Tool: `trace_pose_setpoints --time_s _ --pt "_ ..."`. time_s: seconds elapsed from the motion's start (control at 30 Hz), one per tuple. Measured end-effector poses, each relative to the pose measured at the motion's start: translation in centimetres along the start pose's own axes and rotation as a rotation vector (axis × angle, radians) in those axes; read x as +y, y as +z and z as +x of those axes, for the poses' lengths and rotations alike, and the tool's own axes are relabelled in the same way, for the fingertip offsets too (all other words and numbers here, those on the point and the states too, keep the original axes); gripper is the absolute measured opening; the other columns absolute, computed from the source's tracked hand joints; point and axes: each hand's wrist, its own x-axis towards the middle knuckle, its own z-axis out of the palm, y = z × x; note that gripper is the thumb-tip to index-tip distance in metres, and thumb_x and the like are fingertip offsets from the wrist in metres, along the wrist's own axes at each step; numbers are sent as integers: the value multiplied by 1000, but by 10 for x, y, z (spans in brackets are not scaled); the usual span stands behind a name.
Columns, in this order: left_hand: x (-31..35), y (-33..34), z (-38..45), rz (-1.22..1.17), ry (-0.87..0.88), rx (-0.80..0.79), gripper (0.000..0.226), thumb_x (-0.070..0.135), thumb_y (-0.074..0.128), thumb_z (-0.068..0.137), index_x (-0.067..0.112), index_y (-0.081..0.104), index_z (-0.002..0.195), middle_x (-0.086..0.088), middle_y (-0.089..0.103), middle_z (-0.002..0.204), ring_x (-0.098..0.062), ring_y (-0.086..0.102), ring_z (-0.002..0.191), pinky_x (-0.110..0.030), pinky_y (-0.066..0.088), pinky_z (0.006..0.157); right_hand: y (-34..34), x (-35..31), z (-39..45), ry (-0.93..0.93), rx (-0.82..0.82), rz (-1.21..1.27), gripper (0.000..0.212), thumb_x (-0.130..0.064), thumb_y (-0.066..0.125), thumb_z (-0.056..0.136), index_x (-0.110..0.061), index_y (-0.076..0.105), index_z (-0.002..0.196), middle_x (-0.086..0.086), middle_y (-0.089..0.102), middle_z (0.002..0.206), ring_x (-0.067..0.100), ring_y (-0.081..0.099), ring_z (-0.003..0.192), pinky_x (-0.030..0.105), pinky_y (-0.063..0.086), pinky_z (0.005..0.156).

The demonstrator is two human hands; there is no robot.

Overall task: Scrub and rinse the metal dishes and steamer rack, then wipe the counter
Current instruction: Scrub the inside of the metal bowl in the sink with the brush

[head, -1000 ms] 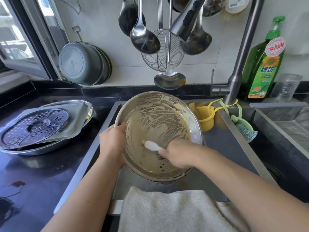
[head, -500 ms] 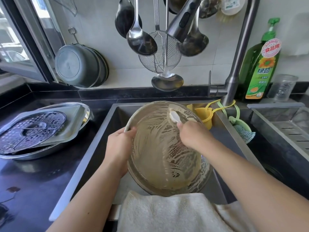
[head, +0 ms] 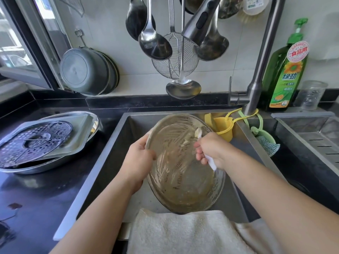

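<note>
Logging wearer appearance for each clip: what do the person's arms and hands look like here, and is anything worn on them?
Both forearms are bare as far up as the frame shows, with no sleeve in view. The left hand and right hand wear no gloves. No watch, bracelet or ring is visible on either wrist or on the fingers that show, and there are no markings.

Home kitchen: steel sink, faucet, hung ladles, dish soap bottle.

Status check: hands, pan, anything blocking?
Left hand grips soapy pan rim over sink. Right hand holds white brush, scrubbing inside. Nothing in the way.
</note>
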Motion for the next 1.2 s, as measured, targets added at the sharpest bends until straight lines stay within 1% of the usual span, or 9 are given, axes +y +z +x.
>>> trace_pose_setpoints --time_s 0.13,0.23,0.33,0.43,0.57,0.73,0.93,1.1,1.2 --pt "-3 6 2 99 85 -227 91 -22 48 85 44 51 148 9 72 124 -14 66 120 -38 57 98 14 3 -19 -162 -103 -242 26 -13 37 104 -6 60 116 14 59 77 20 50 45 22 33 38" --pt "-5 -2 3 3 45 -251 107 -30 36 71 44 51 148 -2 74 122 -22 69 115 -39 59 88 31 6 -51 -551 -214 -649 31 -12 34 108 -8 61 94 13 64 84 27 61 62 31 40 49" --pt "-1 -11 1 -220 69 -249 111 -31 29 63 40 57 144 -15 71 124 -30 68 110 -44 55 83 37 8 -63 -732 -278 -642 38 -22 37 110 -13 50 76 1 55 75 14 49 66 34 34 63" --pt "3 -14 1 -424 62 -235 103 -28 28 62 29 60 142 -23 68 120 -42 64 102 -42 57 74 37 6 -63 -748 -319 -447 40 -22 43 107 -6 50 72 -1 49 61 9 41 53 32 32 57" --pt "2 -13 6 -566 53 -224 85 -18 31 69 20 61 139 -23 62 119 -43 56 103 -52 56 85 39 3 -64 -697 -274 -296 35 -21 41 106 -10 65 82 -3 49 58 8 40 45 30 30 51" --pt "4 -4 4 -559 133 -241 44 20 36 108 23 53 149 -13 68 126 -24 71 93 -34 60 74 44 0 -73 -628 -345 -277 34 -21 39 107 -20 59 80 -6 50 60 3 41 46 27 27 52" --pt "3 -12 7 -647 164 -164 54 44 31 110 15 44 154 -18 57 148 -34 57 135 -44 56 99 29 -2 -99 -636 -561 -604 33 -20 39 108 -14 66 88 -8 53 63 -2 43 36 12 31 39" --pt "1 0 4 -523 128 -212 60 50 42 104 14 47 152 -29 53 146 -44 56 127 -54 50 102 43 -5 -86 -681 -311 -366 35 -24 37 109 -12 56 82 1 50 70 11 41 53 17 31 42" --pt "0 1 7 -444 166 -211 59 49 41 105 16 46 154 -29 53 146 -41 54 131 -55 43 111 46 -3 -86 -730 -266 -405 32 -27 34 109 -11 54 89 8 56 85 20 48 68 29 36 59"
